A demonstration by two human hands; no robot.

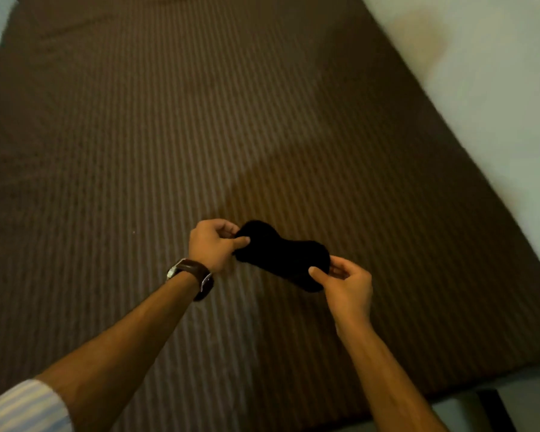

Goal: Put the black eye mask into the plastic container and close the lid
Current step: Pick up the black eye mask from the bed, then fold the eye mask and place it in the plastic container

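The black eye mask (282, 254) is stretched between both hands, held just above the brown striped bed. My left hand (214, 244), with a brown-strapped watch on the wrist, pinches the mask's left end. My right hand (346, 285) pinches its right end between thumb and fingers. The mask runs from upper left to lower right. No plastic container shows in this view.
The brown striped bedsheet (169, 135) fills most of the view. A pale wall or floor (496, 73) borders the bed on the right. The bed's near corner is at lower right, with a dark object (493, 410) beside it on the floor.
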